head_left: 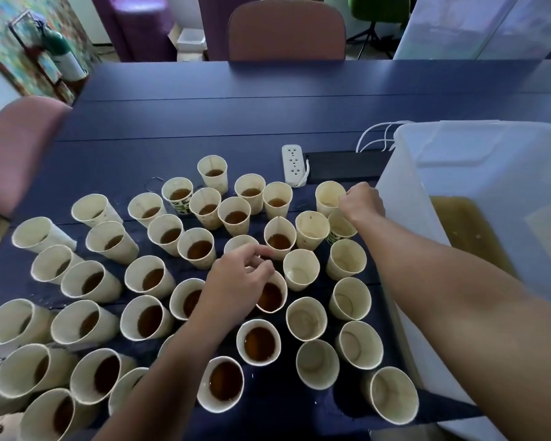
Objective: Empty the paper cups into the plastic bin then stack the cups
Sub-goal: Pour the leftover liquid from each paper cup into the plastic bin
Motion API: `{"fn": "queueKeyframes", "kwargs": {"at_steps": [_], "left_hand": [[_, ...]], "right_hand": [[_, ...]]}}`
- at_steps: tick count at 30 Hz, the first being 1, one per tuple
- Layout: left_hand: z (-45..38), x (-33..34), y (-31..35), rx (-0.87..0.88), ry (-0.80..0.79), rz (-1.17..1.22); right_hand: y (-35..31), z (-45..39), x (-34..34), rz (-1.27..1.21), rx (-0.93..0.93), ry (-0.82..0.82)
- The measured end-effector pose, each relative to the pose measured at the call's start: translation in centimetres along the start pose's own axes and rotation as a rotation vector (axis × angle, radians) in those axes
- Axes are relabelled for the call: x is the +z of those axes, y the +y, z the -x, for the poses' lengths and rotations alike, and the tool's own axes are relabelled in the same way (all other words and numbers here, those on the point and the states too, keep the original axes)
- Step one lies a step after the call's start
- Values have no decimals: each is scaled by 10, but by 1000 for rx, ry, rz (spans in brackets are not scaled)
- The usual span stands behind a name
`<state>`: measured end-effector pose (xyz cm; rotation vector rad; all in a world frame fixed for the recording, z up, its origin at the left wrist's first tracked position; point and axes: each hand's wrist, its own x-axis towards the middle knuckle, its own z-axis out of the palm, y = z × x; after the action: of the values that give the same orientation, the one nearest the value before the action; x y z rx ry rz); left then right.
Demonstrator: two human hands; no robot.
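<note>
Several cream paper cups stand upright on the dark blue table [204, 116]. Those on the left and middle hold brown liquid; those in the right columns near the bin look empty. My left hand [236, 281] grips the rim of a full cup [272, 296] in the middle of the group. My right hand [361, 200] reaches to the far right of the cups and pinches the rim of an empty cup [326, 194]. The translucent white plastic bin [427, 160] stands at the right, with brown liquid [468, 230] inside.
A white power strip [294, 164] and a black flat object [344, 165] lie behind the cups, white cables beside them. Pink chairs stand at the table's far side [287, 30] and left end [16, 148]. Small spills glisten on the table among the left cups.
</note>
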<state>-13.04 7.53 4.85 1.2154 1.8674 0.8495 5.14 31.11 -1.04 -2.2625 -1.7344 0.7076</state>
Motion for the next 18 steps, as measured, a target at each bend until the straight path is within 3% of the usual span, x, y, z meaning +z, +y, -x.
{"fn": "queueKeyframes", "kwargs": {"at_steps": [8, 14, 18], "left_hand": [[-34, 0, 9, 7, 5, -271], [-96, 8, 10, -75, -72, -627], [-121, 17, 6, -111, -138, -804]], "right_hand": [[-8, 29, -13, -142, 77, 46], [-20, 94, -28, -281, -70, 2], [2, 140, -31, -203, -217, -79]]}}
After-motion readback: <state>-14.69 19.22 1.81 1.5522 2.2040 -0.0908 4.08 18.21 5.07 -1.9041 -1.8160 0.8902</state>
